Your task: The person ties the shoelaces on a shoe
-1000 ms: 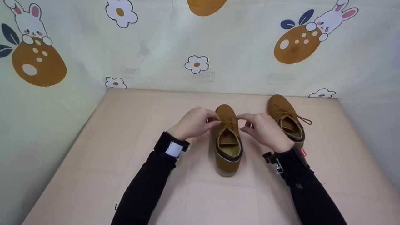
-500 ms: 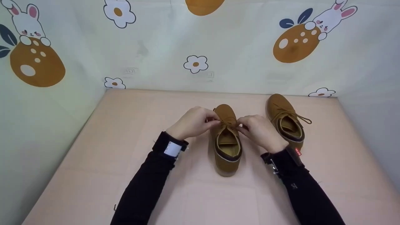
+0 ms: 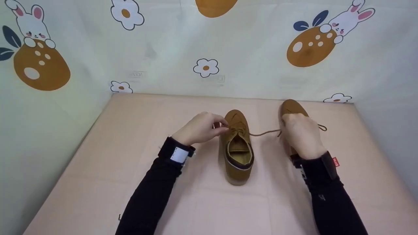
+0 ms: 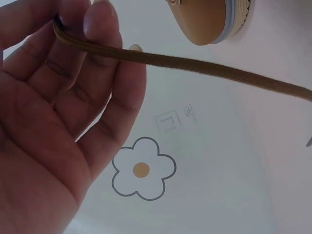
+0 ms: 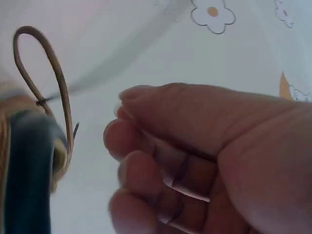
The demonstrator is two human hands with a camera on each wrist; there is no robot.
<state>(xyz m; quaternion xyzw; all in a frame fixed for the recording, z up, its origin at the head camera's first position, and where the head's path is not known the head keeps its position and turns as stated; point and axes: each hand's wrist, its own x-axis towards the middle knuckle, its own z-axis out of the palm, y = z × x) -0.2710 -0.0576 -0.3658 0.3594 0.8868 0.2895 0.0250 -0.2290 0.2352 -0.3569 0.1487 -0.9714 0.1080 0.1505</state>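
A brown lace-up shoe (image 3: 237,173) stands in the middle of the table, its opening towards me. At its left side, my left hand (image 3: 200,129) pinches a brown shoelace. The left wrist view shows that lace (image 4: 214,69) running out from between the fingertips. My right hand (image 3: 302,135) is over a second brown shoe (image 3: 291,106) and hides much of it. A lace (image 3: 265,133) runs from the middle shoe to the right hand, where the grip itself is hidden. Curled fingers meet the thumb on this hand (image 5: 195,156) in the right wrist view, where no lace shows between them.
A loop of lace (image 3: 322,127) sticks out on the right side of the second shoe. The pale pink tabletop (image 3: 156,111) meets a patterned back wall (image 3: 169,42), with side walls left and right. A small dark mark (image 3: 119,217) is by the left sleeve.
My right hand has moved right, from the middle shoe to over the second shoe, drawing a length of lace out with it. The left hand has hardly moved.
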